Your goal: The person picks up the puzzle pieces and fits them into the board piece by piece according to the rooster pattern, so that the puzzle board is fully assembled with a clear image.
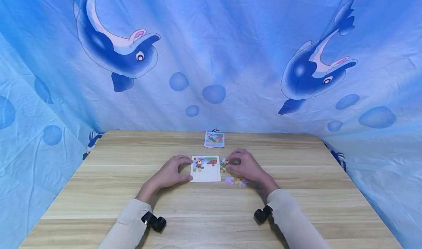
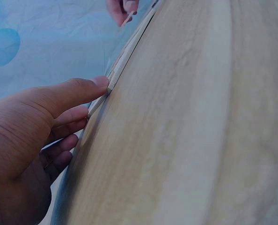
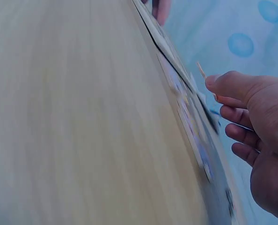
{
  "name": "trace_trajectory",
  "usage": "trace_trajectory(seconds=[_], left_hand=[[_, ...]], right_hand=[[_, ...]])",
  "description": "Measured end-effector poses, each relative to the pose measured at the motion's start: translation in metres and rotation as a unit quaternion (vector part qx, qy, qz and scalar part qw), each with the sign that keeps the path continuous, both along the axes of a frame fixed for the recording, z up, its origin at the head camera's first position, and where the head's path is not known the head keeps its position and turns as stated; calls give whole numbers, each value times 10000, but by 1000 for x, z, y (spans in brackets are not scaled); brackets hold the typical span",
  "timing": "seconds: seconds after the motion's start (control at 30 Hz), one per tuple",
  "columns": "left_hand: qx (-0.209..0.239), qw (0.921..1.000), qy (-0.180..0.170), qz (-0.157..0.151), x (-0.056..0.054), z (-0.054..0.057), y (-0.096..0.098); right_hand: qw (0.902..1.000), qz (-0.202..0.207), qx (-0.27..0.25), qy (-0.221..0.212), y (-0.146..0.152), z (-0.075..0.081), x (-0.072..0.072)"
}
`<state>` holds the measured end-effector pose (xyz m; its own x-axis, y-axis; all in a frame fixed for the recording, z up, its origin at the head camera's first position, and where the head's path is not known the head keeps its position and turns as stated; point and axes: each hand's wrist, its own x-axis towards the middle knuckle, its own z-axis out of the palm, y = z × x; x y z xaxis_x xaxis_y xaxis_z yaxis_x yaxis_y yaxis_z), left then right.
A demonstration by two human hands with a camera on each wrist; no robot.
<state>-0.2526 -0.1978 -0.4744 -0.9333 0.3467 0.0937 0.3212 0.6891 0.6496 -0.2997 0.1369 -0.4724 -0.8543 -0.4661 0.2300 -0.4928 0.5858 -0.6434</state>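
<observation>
Left hand (image 1: 169,172) reaches in from the left, thumb and fingers gripping the left edge of the board (image 1: 208,174), mid-table, partly filled along its far side. Right hand (image 1: 247,165), raised just right of board, pinches a piece (image 3: 201,69) between thumb and index, other fingers curled. Loose pieces (image 1: 229,180) beside board, partly blocked by right hand; card (image 1: 214,139) beyond on table (image 1: 211,212).

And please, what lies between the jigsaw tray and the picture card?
Only bare wooden tabletop lies between the partly filled jigsaw tray and the picture card; the head view shows this.
</observation>
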Motion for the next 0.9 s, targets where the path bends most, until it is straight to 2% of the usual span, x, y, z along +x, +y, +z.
trace_trajectory(seconds=[0.37,0.63,0.9], left_hand=[[0,10000,-25,3,1,1,0],[-13,10000,-15,-4,0,3,1],[-42,10000,27,-3,-1,-1,0]], right_hand=[[9982,438,-26,-401,-38,-2,6],[9987,481,32,-170,-54,-1,5],[9984,528,221,12,-61,-5,0]])
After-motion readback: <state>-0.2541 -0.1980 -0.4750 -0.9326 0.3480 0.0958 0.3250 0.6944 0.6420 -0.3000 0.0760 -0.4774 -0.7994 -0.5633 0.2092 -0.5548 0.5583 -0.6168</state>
